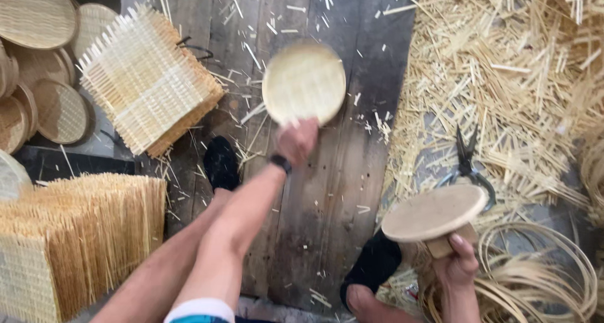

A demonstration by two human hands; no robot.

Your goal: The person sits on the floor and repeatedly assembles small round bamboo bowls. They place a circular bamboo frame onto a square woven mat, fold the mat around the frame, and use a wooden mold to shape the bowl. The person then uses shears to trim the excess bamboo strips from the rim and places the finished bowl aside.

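2 hands are busy above the dark wooden plank floor. The left hand is closed around the near edge of a round, pale woven bamboo tray, holding it out over the floor. The right hand grips the short block handle of a round, flat wooden disc, fingers wrapped tight. Black shears lie just beyond the disc on a heap of bamboo offcuts. Square woven mats sit stacked at left.
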